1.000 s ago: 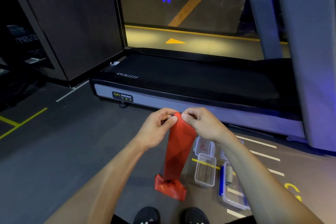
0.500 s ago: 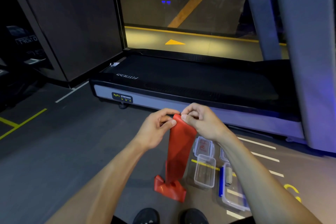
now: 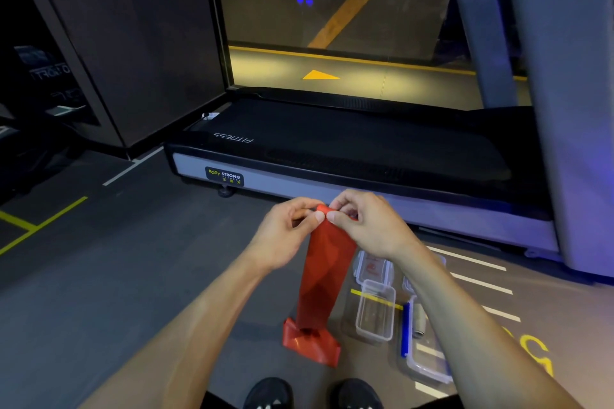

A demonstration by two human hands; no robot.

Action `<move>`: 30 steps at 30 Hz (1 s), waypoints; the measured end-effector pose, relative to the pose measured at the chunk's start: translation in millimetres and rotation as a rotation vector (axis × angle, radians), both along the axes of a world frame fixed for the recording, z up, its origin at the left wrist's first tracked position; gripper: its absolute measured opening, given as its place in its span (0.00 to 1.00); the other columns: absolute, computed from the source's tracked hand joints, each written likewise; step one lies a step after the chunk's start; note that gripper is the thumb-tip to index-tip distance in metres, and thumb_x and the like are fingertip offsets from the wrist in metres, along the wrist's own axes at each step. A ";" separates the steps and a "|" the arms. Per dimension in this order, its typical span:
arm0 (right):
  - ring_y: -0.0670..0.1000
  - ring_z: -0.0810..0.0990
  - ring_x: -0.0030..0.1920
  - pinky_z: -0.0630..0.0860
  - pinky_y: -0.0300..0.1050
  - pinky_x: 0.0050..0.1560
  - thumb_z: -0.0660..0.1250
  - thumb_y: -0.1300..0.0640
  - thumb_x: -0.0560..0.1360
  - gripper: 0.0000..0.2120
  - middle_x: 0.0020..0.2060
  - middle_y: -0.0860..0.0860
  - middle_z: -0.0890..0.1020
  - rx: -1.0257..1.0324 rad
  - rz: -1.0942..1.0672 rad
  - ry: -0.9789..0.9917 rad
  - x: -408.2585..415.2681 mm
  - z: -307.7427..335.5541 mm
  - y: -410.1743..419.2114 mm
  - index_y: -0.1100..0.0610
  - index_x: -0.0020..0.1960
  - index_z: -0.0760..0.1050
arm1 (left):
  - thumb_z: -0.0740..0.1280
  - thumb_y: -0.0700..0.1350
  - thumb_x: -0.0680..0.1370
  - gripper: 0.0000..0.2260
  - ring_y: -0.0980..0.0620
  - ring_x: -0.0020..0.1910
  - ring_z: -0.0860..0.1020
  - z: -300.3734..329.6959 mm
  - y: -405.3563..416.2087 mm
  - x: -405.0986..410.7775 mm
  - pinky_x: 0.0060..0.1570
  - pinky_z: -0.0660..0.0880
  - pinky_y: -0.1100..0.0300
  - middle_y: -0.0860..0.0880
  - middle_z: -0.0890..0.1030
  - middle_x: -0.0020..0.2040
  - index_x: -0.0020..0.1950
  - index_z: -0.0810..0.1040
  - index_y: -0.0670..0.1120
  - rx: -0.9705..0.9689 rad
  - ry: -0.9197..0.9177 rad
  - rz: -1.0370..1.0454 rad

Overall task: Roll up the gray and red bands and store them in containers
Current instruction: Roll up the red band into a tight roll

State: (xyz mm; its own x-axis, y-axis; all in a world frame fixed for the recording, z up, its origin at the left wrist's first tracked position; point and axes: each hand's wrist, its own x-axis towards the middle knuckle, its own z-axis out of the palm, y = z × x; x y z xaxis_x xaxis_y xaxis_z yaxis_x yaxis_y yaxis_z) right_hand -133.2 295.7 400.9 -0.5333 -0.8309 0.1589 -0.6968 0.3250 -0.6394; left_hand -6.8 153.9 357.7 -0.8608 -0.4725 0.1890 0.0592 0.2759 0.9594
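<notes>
The red band (image 3: 324, 279) hangs from both hands down to the floor, where its end lies crumpled. The left hand (image 3: 285, 236) and right hand (image 3: 368, 226) pinch its top edge, so rolling seems just begun. The open container (image 3: 375, 314) waits at right, and the gray roll (image 3: 419, 322) seems stored already.

Containers (image 3: 375, 314) on floor right of band (image 3: 327, 271); treadmill (image 3: 349, 149) behind
</notes>
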 end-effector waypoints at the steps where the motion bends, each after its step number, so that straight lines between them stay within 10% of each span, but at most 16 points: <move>1: 0.46 0.81 0.43 0.77 0.48 0.47 0.69 0.47 0.78 0.05 0.40 0.44 0.84 0.003 -0.014 0.013 -1.2 -0.9 0.3 0.48 0.49 0.79 | 0.70 0.45 0.79 0.09 0.54 0.48 0.82 0.0 0.8 -0.3 0.59 0.77 0.53 0.50 0.85 0.44 0.58 0.81 0.50 0.008 0.011 -0.017; 18: 0.52 0.78 0.52 0.74 0.52 0.56 0.61 0.52 0.83 0.08 0.49 0.48 0.79 0.105 0.027 0.075 -0.6 1.8 -2.6 0.51 0.49 0.78 | 0.68 0.40 0.81 0.16 0.59 0.46 0.82 0.2 -3.4 -1.4 0.62 0.77 0.48 0.56 0.85 0.44 0.67 0.79 0.53 -0.176 -0.037 0.057; 30: 0.44 0.78 0.33 0.73 0.42 0.37 0.72 0.52 0.78 0.03 0.36 0.50 0.84 0.015 0.045 -0.136 -2.3 -1.3 1.0 0.51 0.47 0.82 | 0.68 0.38 0.81 0.08 0.55 0.47 0.82 0.1 -3.3 2.3 0.57 0.77 0.52 0.50 0.85 0.45 0.60 0.81 0.43 -0.069 -0.044 -0.023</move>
State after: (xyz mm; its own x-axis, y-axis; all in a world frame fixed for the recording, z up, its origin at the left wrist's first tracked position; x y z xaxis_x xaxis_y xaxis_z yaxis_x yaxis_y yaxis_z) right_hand -135.4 296.7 399.6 -0.5109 -0.8564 0.0754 -0.6186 0.3053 -0.7240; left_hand -4.5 150.6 357.8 -0.8795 -0.4397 0.1821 0.0245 0.3402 0.9400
